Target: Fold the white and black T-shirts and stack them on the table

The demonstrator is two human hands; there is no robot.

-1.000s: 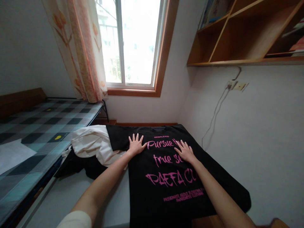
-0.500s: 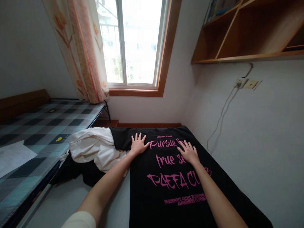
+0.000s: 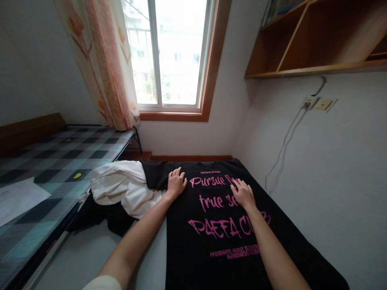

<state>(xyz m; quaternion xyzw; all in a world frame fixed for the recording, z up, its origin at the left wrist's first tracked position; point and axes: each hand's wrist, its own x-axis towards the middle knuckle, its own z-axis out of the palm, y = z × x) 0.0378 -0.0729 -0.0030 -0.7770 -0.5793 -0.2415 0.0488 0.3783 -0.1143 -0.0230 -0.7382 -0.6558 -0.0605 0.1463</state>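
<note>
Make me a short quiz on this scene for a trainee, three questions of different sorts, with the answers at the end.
1. What color is the lettering on the black shirt?
A. Green
B. Pink
C. White

2. True or false: the right hand is nearer to the white cloth than the left hand is.

3. Fill in the blank: as seen in the picture, the curtain hangs at the ____ side of the window.

Key: 1. B; 2. False; 3. left
</note>
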